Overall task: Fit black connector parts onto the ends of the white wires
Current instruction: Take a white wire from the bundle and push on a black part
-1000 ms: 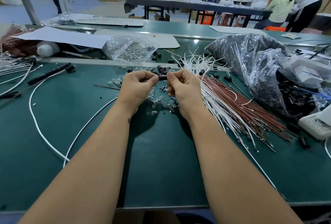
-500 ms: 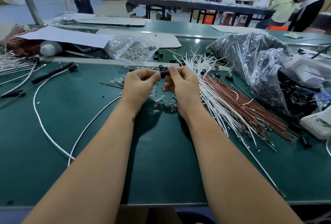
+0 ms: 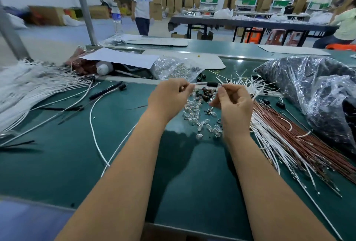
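1. Both hands are raised above a green worktable (image 3: pixel 57 163), fingers curled. The left hand (image 3: pixel 169 100) pinches one end of a short white wire (image 3: pixel 200 84) between thumb and fingertips.
2. The right hand (image 3: pixel 235 102) pinches the other end of the same piece, thumb and forefinger closed on it, the remaining fingers curled in toward the palm.
3. A black connector (image 3: pixel 212 84) sits on the wire midway between the two hands: a small, dark, barrel-shaped sleeve with white wire showing on either side. How fully it is seated cannot be told.
4. Directly below the hands lie loose black connector parts (image 3: pixel 206 94) and a scatter of small clear bulbs (image 3: pixel 196 113) on the table.
5. To the right, a fanned bundle of white wires (image 3: pixel 273 144) lies beside reddish-brown wires (image 3: pixel 300 136), touching them.
6. Further right, a crinkled plastic bag (image 3: pixel 317 94) holds dark parts.
7. At far left is another heap of white wires (image 3: pixel 28 86). A single long white wire (image 3: pixel 92 125) loops across the table near the left forearm.
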A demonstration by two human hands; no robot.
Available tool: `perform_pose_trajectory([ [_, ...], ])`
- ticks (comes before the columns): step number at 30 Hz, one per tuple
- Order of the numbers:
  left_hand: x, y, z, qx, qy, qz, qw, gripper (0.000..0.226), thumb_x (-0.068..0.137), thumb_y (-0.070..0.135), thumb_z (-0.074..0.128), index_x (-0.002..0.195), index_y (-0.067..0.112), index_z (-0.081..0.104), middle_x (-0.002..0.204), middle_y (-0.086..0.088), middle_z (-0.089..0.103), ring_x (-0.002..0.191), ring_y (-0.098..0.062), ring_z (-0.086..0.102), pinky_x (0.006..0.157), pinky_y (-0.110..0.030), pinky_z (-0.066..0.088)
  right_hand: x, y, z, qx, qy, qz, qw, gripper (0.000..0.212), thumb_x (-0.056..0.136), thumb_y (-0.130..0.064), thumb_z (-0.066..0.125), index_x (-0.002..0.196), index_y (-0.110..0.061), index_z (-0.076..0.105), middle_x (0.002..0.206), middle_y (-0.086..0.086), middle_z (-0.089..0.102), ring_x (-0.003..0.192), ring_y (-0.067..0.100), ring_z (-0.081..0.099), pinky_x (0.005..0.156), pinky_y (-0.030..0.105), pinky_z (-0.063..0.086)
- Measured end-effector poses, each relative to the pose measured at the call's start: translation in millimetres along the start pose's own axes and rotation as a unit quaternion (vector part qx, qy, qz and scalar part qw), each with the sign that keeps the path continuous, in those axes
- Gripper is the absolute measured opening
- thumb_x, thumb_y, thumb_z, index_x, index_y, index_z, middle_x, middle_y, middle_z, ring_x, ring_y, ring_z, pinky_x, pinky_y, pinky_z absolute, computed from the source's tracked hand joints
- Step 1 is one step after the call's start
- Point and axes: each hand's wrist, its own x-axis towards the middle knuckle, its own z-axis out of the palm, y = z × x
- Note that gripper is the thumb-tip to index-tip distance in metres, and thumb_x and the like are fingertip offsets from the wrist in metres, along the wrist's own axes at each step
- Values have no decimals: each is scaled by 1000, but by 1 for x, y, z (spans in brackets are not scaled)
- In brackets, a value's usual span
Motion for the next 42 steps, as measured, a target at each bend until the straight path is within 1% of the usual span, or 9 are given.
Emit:
perform_pose_trajectory([
  [4, 10, -37, -53, 89, 169, -33, 981, 28, 97, 31, 52, 80, 15, 68, 57, 5, 54, 56, -19, 52, 50, -26, 28, -4, 1, 3, -42, -51, 23, 998, 3, 93, -11, 61, 96, -12, 60, 86, 10, 64, 62, 12, 63, 66, 31, 59],
  [6, 15, -69, -75, 134, 203, -88, 966, 29, 98, 29, 49, 93, 9, 69, 78, -9, 66, 76, -31, 58, 60, -31, 36, -4, 1, 3, -43, -57, 35, 997, 4, 94, -10, 58, 94, -13, 61, 84, 10, 63, 61, 14, 62, 66, 34, 59],
  [10, 10, -118, -88, 303, 60, -279, 909, 51, 95, 37, 48, 138, 13, 37, 136, -20, 48, 128, -37, 40, 97, -49, 35, -3, 1, 3, -52, -54, 50, 996, 12, 96, -6, 52, 91, -12, 61, 79, 9, 61, 60, 16, 60, 64, 39, 59],
  [13, 6, -121, -75, 319, 1, -298, 900, 71, 92, 37, 48, 150, 18, 14, 154, -14, 23, 144, -28, 9, 111, -53, 17, -4, 1, 3, -92, -42, 32, 994, 14, 95, -6, 51, 90, -14, 61, 76, 7, 61, 57, 14, 57, 60, 40, 56],
  [20, 24, -51, -11, 212, 33, -186, 959, 58, 88, 31, 50, 143, 24, 36, 152, -3, 33, 143, -25, 15, 109, -50, 18, 12, 2, -20, -334, 107, -60, 935, 24, 93, -5, 43, 98, -16, 64, 97, -2, 63, 79, 11, 55, 58, 20, 37],
  [26, 13, -1, 61, 34, 24, -183, 982, 50, 88, 23, 51, 138, 27, 45, 141, 0, 46, 138, -22, 22, 111, -50, 20, 23, 0, -43, -358, 205, -4, 911, 39, 85, 6, 36, 103, -10, 65, 105, 7, 65, 99, 25, 56, 82, 40, 49],
  [33, 2, -6, 69, 27, 66, -141, 987, 36, 89, 18, 52, 123, 25, 59, 134, 5, 54, 134, -20, 26, 110, -48, 20, 24, 5, -41, -511, 110, -31, 852, 30, 90, -2, 42, 105, -10, 66, 104, 8, 66, 92, 22, 49, 82, 38, 43],
  [38, -3, -1, 66, 16, 60, -107, 992, 27, 89, 14, 51, 107, 25, 68, 128, 10, 58, 129, -18, 27, 102, -37, 18, 16, 13, -28, -682, -8, 4, 732, 18, 93, -24, 46, 92, -13, 61, 107, 8, 60, 102, 27, 47, 89, 38, 34],
  [42, -5, 1, 69, 6, 49, -87, 995, 25, 90, 14, 52, 101, 28, 69, 122, 12, 60, 128, -18, 28, 105, -40, 16, 17, 14, -32, -671, 7, 27, 741, 12, 88, -18, 49, 88, -15, 61, 104, 5, 60, 100, 26, 45, 89, 38, 32],
])
